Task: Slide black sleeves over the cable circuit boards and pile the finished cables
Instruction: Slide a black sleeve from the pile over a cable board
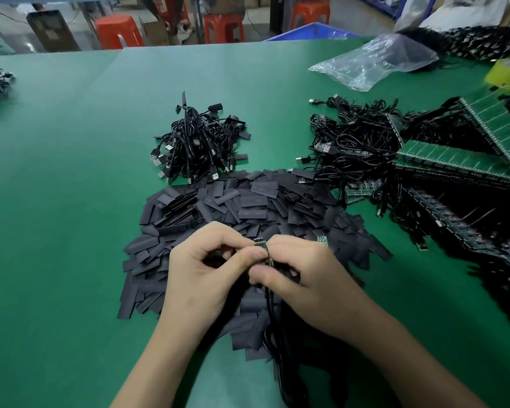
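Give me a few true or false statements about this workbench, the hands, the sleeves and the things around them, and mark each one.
1. Both the left hand and the right hand pinch one small circuit board. True.
2. The hands are above the pile of black sleeves. True.
3. The clear plastic bag lies at the left edge of the green table. False: it lies far right.
4. The stools behind the table are blue. False: they are orange.
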### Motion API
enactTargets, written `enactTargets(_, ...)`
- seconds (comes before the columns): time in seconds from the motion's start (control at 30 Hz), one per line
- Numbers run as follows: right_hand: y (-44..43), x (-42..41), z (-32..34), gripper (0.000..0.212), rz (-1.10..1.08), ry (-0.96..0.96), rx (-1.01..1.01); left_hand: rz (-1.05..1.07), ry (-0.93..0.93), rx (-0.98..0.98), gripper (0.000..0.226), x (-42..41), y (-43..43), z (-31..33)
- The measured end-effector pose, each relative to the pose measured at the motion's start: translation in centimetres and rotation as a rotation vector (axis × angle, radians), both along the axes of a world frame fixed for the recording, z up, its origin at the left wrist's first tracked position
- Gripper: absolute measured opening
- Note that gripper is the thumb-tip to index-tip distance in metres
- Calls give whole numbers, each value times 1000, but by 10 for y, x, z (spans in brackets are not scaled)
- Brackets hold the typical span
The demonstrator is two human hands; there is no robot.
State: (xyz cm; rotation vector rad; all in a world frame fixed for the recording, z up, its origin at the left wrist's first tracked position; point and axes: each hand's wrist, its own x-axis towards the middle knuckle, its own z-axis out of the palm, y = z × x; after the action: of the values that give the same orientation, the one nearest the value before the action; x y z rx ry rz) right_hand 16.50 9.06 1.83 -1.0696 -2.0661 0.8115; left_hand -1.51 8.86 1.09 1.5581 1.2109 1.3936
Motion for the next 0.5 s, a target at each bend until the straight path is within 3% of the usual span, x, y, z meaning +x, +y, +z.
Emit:
enactTargets(0.17, 1, 7, 12, 35, 66, 449, -498, 323, 445, 108, 14, -27, 13, -4)
enactTargets(0.3, 3, 13, 18, 36, 159, 766, -769, 418, 719, -12, 25, -42, 18, -12)
enactTargets(0.4, 5, 20, 18, 35, 252, 885, -897, 388, 802, -9, 24, -42, 18, -13)
enactTargets(0.5, 8, 23, 16, 36, 287, 887, -945, 378, 862, -6, 19, -42, 18, -9)
